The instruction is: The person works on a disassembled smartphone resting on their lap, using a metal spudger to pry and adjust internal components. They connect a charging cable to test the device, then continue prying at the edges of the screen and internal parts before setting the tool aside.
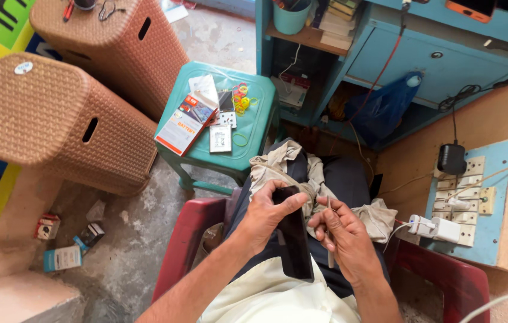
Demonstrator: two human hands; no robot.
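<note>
My left hand (264,220) grips a black smartphone (294,239) held upright over my lap, thumb laid across its top edge. My right hand (342,232) is beside the phone on its right, fingers pinched on a thin silvery tool (329,210) near the phone's upper edge. A crumpled beige cloth (278,164) lies on my knees just beyond both hands. I sit on a red plastic chair (185,239).
A teal plastic stool (253,134) ahead carries small boxes, cards and coloured rubber bands. Two brown woven stools (56,119) stand left. A blue cabinet (439,60) with a blue bag is ahead right. A switchboard (466,197) with chargers is on the right wall. Small boxes litter the floor.
</note>
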